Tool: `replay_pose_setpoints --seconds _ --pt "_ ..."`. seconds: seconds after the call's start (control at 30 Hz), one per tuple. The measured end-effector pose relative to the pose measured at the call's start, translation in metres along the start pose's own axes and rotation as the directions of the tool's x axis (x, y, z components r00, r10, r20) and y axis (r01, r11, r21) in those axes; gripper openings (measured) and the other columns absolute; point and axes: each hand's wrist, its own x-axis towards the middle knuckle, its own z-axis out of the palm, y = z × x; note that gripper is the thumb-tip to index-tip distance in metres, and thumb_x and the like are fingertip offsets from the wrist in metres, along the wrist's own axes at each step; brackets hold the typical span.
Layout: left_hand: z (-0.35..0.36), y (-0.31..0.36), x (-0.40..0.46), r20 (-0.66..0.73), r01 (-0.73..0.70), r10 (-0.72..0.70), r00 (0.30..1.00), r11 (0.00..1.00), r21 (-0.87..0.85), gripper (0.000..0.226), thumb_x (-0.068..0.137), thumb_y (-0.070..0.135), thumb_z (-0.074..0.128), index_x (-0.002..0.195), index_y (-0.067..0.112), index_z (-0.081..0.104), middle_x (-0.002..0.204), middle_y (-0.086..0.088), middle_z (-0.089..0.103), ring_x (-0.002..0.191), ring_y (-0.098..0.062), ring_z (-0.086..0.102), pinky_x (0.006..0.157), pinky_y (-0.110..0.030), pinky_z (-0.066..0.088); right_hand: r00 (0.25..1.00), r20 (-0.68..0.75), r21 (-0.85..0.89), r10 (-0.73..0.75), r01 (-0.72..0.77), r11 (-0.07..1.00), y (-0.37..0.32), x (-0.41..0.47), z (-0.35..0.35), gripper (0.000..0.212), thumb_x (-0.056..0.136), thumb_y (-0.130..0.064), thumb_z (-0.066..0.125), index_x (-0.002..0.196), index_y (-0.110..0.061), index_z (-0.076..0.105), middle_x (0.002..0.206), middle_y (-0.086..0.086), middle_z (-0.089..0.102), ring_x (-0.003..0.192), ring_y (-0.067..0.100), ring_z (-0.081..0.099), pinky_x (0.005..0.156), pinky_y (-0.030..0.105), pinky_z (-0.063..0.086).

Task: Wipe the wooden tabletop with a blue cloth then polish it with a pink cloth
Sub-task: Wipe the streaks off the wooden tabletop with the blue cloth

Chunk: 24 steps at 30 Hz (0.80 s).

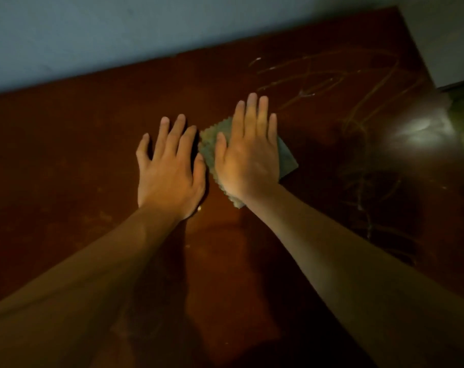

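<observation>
Both my hands lie palm-down on the dark wooden tabletop (pixel 79 155), fingers spread, gripping nothing. My right hand (pixel 248 152) presses flat on a small folded cloth (pixel 287 160) with a zigzag edge, grey-green in this dim light, near the table's middle; my left hand (pixel 169 166) rests on bare wood just beside it. Pale streaks (pixel 331 81) mark the far right surface, near a bright glare (pixel 416 128).

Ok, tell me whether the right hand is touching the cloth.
Touching. The head view shows the right hand pressed flat on the cloth, whose edges stick out around it.
</observation>
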Motion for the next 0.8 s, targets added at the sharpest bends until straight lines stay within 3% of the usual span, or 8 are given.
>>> replay_pose_setpoints --seconds 0.07,0.17,0.27,0.33,0.43,0.53,0.7,0.8 --pt "0.001 -0.001 -0.001 -0.003 0.008 -0.008 1.0 1.0 -0.015 0.057 0.104 0.043 0.023 0.153 0.016 0.032 0.165 -0.005 0.021 0.154 -0.022 0.008 0.122 -0.051 0.006 1.0 -0.006 -0.019 0.018 -0.018 1.0 0.033 0.016 -0.005 0.069 0.105 -0.042 0.02 0.16 -0.001 0.015 0.169 0.02 0.008 0.157 0.035 0.002 0.128 0.05 0.004" --pt "0.0 0.0 -0.001 -0.001 0.007 -0.007 1.0 1.0 -0.028 0.056 0.104 0.042 0.024 0.152 0.016 0.033 0.164 -0.005 0.023 0.154 -0.022 0.01 0.122 -0.051 0.007 0.968 -0.057 -0.044 0.244 -0.246 0.968 0.096 0.04 -0.018 0.067 0.107 -0.04 0.022 0.16 0.001 0.014 0.168 0.023 0.008 0.157 0.037 0.003 0.127 0.051 0.005" --pt "0.0 -0.001 0.0 -0.001 0.013 -0.013 1.0 1.0 -0.02 0.056 0.103 0.042 0.025 0.151 0.016 0.034 0.164 -0.006 0.023 0.153 -0.022 0.011 0.122 -0.052 0.008 0.933 -0.074 -0.012 0.353 -0.355 0.935 0.095 0.051 -0.021 0.068 0.107 -0.039 0.021 0.159 0.002 0.013 0.168 0.024 0.007 0.157 0.038 0.002 0.127 0.051 0.004" --pt "-0.001 -0.001 0.0 0.007 0.019 -0.019 1.0 1.0 -0.019 0.056 0.103 0.042 0.025 0.151 0.016 0.035 0.164 -0.005 0.024 0.154 -0.022 0.011 0.122 -0.052 0.009 0.954 -0.064 0.019 0.293 -0.292 0.956 0.053 0.048 -0.013 0.069 0.105 -0.04 0.022 0.159 0.001 0.015 0.168 0.023 0.01 0.156 0.038 0.004 0.127 0.051 0.003" --pt "-0.001 0.0 0.0 0.021 0.023 -0.023 1.0 1.0 0.003 0.056 0.103 0.042 0.025 0.152 0.015 0.034 0.164 -0.005 0.023 0.154 -0.021 0.01 0.122 -0.051 0.008 0.997 -0.032 0.006 0.072 -0.072 0.997 -0.011 0.035 -0.001 0.069 0.105 -0.043 0.018 0.159 0.001 0.014 0.168 0.022 0.009 0.157 0.036 0.003 0.127 0.051 0.003" --pt "0.0 0.0 0.0 0.003 0.023 -0.023 1.0 1.0 -0.001 0.055 0.103 0.042 0.026 0.151 0.016 0.035 0.164 -0.004 0.024 0.154 -0.021 0.011 0.122 -0.05 0.008 0.999 -0.016 -0.019 -0.028 0.027 0.999 -0.001 0.039 0.001 0.069 0.105 -0.043 0.018 0.159 0.0 0.014 0.168 0.021 0.009 0.157 0.034 0.004 0.127 0.05 0.005" --pt "0.001 -0.001 -0.001 -0.013 0.017 -0.017 1.0 1.0 -0.014 0.054 0.103 0.042 0.027 0.15 0.016 0.036 0.163 -0.005 0.026 0.153 -0.022 0.012 0.122 -0.051 0.009 0.951 -0.052 -0.039 0.306 -0.308 0.951 0.096 0.077 -0.021 0.069 0.106 -0.043 0.017 0.16 -0.001 0.014 0.168 0.021 0.009 0.157 0.036 0.004 0.127 0.052 0.007" --pt "0.0 0.0 -0.001 -0.007 0.023 -0.023 1.0 1.0 -0.005 0.054 0.103 0.042 0.026 0.15 0.016 0.036 0.163 -0.005 0.026 0.153 -0.021 0.012 0.122 -0.051 0.01 0.954 -0.061 0.011 0.293 -0.293 0.956 0.063 0.078 -0.016 0.068 0.106 -0.041 0.021 0.16 -0.001 0.015 0.168 0.022 0.009 0.157 0.037 0.002 0.127 0.052 0.004"
